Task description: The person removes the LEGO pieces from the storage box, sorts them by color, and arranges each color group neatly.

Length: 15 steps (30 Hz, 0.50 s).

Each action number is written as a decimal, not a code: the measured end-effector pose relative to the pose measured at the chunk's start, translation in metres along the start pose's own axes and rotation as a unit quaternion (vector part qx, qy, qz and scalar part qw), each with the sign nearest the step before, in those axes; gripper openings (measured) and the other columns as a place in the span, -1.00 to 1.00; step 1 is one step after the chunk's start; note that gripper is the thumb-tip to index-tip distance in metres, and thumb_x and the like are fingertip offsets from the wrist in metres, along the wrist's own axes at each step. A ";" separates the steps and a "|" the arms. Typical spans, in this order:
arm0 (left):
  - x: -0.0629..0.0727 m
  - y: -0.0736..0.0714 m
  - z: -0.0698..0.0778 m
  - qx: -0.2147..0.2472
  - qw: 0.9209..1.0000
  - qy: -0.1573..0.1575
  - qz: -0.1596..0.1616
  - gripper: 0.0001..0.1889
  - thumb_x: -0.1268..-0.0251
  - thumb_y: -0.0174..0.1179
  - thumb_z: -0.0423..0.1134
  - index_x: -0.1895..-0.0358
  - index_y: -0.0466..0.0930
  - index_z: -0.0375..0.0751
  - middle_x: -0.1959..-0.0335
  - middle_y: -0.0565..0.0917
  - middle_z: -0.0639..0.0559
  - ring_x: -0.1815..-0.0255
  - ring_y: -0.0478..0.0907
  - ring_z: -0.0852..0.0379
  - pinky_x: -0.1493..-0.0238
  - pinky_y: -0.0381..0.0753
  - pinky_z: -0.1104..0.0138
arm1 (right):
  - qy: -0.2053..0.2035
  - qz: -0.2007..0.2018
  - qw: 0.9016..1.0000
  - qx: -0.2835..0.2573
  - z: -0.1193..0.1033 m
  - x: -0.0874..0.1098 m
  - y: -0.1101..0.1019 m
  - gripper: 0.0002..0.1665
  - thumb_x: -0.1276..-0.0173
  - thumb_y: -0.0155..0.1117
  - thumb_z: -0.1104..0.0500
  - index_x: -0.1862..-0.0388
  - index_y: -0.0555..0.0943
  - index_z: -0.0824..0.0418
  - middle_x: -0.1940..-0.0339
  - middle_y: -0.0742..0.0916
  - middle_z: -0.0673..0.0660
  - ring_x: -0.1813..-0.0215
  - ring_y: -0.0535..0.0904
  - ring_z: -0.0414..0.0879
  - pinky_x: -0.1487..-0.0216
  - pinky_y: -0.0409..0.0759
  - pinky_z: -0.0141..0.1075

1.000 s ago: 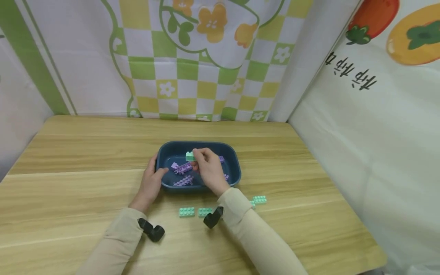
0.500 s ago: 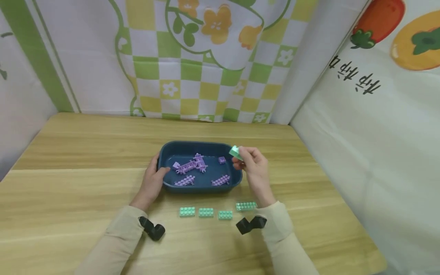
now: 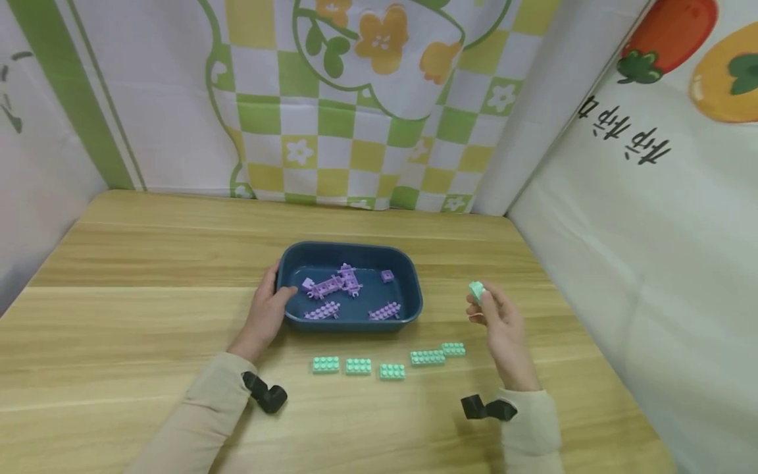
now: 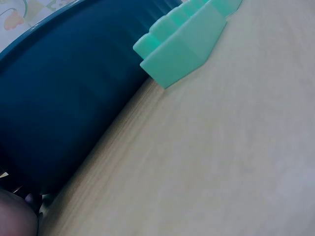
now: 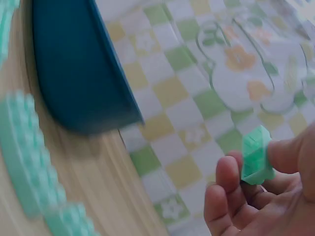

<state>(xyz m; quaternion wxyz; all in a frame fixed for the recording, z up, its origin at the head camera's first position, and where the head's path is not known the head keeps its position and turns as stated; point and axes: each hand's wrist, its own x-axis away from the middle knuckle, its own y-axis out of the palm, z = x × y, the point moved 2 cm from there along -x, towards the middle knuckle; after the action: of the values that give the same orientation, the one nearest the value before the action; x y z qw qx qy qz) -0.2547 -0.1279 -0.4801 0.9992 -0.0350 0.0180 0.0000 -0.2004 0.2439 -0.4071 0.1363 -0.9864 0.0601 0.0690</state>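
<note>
My left hand [image 3: 265,317] grips the left end of a dark blue tray [image 3: 351,325], thumb over the rim and fingers along the outer wall. Off to the tray's right, my right hand [image 3: 502,329] is raised above the table, pinching a small mint-green toy brick [image 3: 476,291] between thumb and fingers. The right wrist view shows that brick's hollow underside [image 5: 253,160]. Inside the tray lie purple toy pieces: a joined cluster [image 3: 327,287] at left, a small square piece [image 3: 387,276], and two studded pieces [image 3: 385,311] near the front wall.
In front of the tray, several mint-green bricks lie in a rough row, from a left one [image 3: 326,365] to a longer one [image 3: 428,357] touching a shorter one [image 3: 453,349]. Checkered cloth [image 3: 367,131] hangs behind the wooden table [image 3: 177,263]; a white sheet [image 3: 669,263] hangs at right.
My right hand has lifted the mint-green brick out from over the tray and carried it right, past the tray's end. My left hand keeps its hold on the tray.
</note>
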 end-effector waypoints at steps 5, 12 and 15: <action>0.000 0.001 0.000 0.003 1.000 0.005 0.000 -0.34 -0.41 -0.08 -0.32 -0.54 -0.04 -0.19 -0.54 0.06 -0.15 -0.53 -0.02 -0.10 -0.48 0.00 0.04 | 0.020 -0.011 0.999 0.041 0.021 0.007 -0.018 -0.45 -0.57 -0.14 -0.03 -0.32 0.35 0.32 -0.07 0.53 0.26 0.03 0.50 -0.04 -0.02 0.54 -0.34; -0.001 0.000 0.000 -0.006 1.000 0.007 0.003 -0.34 -0.40 -0.08 -0.32 -0.54 -0.03 -0.20 -0.53 0.07 -0.17 -0.52 -0.01 -0.13 -0.48 0.00 0.02 | 0.020 -0.018 0.999 0.026 0.043 0.009 -0.022 -0.49 -0.58 -0.13 0.00 -0.31 0.38 0.31 -0.05 0.52 0.24 0.01 0.47 0.04 -0.03 0.56 -0.26; -0.001 0.000 0.000 -0.007 1.000 0.005 -0.001 -0.33 -0.40 -0.09 -0.33 -0.54 -0.04 -0.20 -0.53 0.06 -0.18 -0.52 -0.01 -0.13 -0.48 0.01 0.03 | 0.032 -0.006 0.999 0.044 0.049 0.011 -0.023 -0.51 -0.59 -0.15 0.03 -0.31 0.38 0.28 -0.09 0.50 0.24 -0.01 0.47 0.07 -0.02 0.56 -0.27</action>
<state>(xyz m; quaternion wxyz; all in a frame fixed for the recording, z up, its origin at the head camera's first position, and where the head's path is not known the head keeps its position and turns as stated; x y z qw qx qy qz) -0.2554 -0.1284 -0.4798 0.9988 -0.0423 0.0229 -0.0011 -0.1923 0.2789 -0.4497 0.1778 -0.9816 0.0615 0.0340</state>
